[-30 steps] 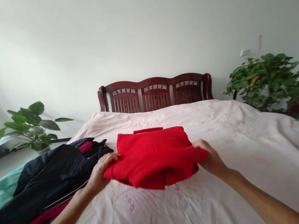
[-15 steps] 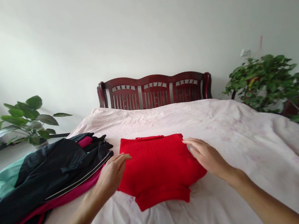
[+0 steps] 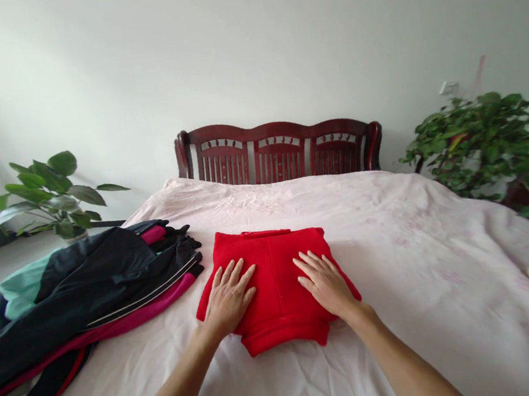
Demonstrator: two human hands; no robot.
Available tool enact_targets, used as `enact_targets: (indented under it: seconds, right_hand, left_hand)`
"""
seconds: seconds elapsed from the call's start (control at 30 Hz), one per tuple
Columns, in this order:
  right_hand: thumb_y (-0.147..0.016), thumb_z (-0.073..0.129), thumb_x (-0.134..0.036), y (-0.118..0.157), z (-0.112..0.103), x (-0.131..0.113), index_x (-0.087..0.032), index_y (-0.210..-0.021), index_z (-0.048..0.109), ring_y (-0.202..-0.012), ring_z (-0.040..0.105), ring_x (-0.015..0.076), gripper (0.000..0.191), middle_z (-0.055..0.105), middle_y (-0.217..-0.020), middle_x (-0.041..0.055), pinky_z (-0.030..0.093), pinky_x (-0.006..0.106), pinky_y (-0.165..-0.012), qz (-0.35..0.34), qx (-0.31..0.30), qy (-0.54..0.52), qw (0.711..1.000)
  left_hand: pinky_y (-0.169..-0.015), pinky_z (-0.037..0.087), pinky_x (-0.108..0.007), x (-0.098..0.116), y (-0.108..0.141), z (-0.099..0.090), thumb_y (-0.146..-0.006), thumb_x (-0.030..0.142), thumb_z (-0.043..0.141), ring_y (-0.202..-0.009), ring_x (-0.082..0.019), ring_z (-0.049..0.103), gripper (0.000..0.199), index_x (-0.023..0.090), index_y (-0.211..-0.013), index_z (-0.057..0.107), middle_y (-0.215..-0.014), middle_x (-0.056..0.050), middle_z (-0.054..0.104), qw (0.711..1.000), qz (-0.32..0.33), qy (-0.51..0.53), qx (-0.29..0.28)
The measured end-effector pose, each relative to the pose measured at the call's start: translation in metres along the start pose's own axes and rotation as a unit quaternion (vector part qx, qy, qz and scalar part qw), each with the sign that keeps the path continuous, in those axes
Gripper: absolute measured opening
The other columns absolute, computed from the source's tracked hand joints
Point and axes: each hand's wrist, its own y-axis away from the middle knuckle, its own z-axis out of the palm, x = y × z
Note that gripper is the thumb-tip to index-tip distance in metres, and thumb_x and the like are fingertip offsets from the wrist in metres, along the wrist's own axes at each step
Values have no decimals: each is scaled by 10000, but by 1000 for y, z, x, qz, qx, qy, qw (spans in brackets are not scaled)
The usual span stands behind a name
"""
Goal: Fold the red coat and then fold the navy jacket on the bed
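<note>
A folded red garment point(image 3: 274, 274), probably a knit top, lies on the bed in front of me, with a ribbed band along its near edge. On its left part my left hand point(image 3: 231, 295) rests flat, fingers spread. My right hand point(image 3: 321, 281) lies on the right part the same way, palm down. Neither hand grips the cloth. The fabric under both palms is hidden.
To the left is a heap of dark clothes point(image 3: 105, 275) with magenta and mint pieces. A pale floral sheet point(image 3: 397, 259) covers the bed. Behind stands a dark red wooden headboard point(image 3: 278, 151). Leafy plants flank the bed, left point(image 3: 46, 192) and right point(image 3: 475, 146).
Both hands have moved inward from the garment's side edges and now lie flat on top of it. Its side parts sit slightly differently, and the view has shifted a little.
</note>
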Motion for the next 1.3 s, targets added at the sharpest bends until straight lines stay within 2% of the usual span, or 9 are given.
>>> enact_targets:
  seconds: [0.1, 0.23, 0.53, 0.77, 0.93, 1.07, 1.13, 1.2, 1.3]
  right_hand:
    - [-923, 581, -206, 3, -11, -22, -283, -1158, 717, -1236, 572, 222, 283, 670, -1282, 44, 440, 441, -1076, -5, 36, -104, 994]
    - [-853, 711, -185, 10, -15, -52, -279, -944, 762, -970, 635, 167, 140, 720, -1004, 1, 515, 302, -884, -55, 32, -164, 984]
    - [-845, 723, -165, 7, -15, -68, -252, -863, 711, -848, 590, 170, 89, 675, -872, -9, 476, 288, -759, -110, 5, 15, 994]
    - [-866, 576, -59, 3, -6, -72, -206, -788, 593, -797, 556, 208, 167, 621, -846, 42, 463, 321, -689, -202, 12, 151, 967]
    - [-890, 446, -78, 8, -8, -57, -226, -820, 538, -752, 567, 173, 188, 586, -832, 37, 477, 288, -704, -102, 66, -38, 992]
    - [-914, 462, -215, 20, -24, -41, -235, -848, 533, -765, 599, 180, 99, 607, -832, 45, 505, 305, -728, 21, 122, -229, 965]
    - [-927, 488, -333, 33, -41, -33, -231, -853, 542, -762, 624, 188, 137, 620, -787, 35, 530, 316, -742, 92, 93, -322, 938]
    - [-945, 459, -447, 52, -62, -22, -225, -819, 551, -725, 638, 189, 271, 614, -717, 19, 549, 324, -745, 136, 13, -395, 908]
    - [-965, 367, -531, 91, -92, 11, -228, -670, 549, -594, 622, 183, 459, 612, -622, 26, 547, 315, -629, 170, -100, -360, 912]
  left_hand:
    - [-1182, 277, -532, 4, 7, 1, -976, 402, 470, -1454, -292, 357, 512, 363, -1485, 427, -1567, -50, 422, 999, -34, 8, 16]
    - [-1181, 276, -538, 7, 13, 4, -963, 389, 491, -1449, -297, 364, 515, 356, -1475, 448, -1562, -53, 429, 998, -53, 14, 29]
    - [-1174, 288, -542, 8, 13, 4, -956, 389, 495, -1439, -304, 378, 505, 356, -1459, 469, -1549, -58, 450, 998, -59, 15, 36]
    - [-1185, 270, -537, 9, 13, 0, -964, 398, 480, -1443, -300, 371, 494, 359, -1456, 471, -1554, -55, 443, 997, -65, 24, 30]
    - [-1179, 274, -545, 10, 13, -2, -956, 378, 495, -1439, -308, 375, 502, 343, -1456, 474, -1553, -66, 443, 997, -62, 28, 31]
    - [-1182, 268, -544, 10, 12, -2, -959, 385, 491, -1441, -306, 371, 499, 347, -1456, 473, -1554, -60, 442, 997, -64, 35, 30]
    - [-1185, 263, -547, 10, 12, -1, -960, 386, 490, -1449, -306, 358, 503, 349, -1461, 464, -1558, -61, 435, 997, -66, 37, 26]
    - [-1185, 265, -548, 10, 13, -1, -958, 384, 495, -1455, -307, 347, 507, 349, -1463, 460, -1560, -64, 432, 997, -65, 38, 25]
    - [-1185, 273, -544, 10, 13, -1, -958, 388, 499, -1452, -304, 354, 504, 352, -1459, 463, -1557, -61, 438, 996, -65, 41, 33]
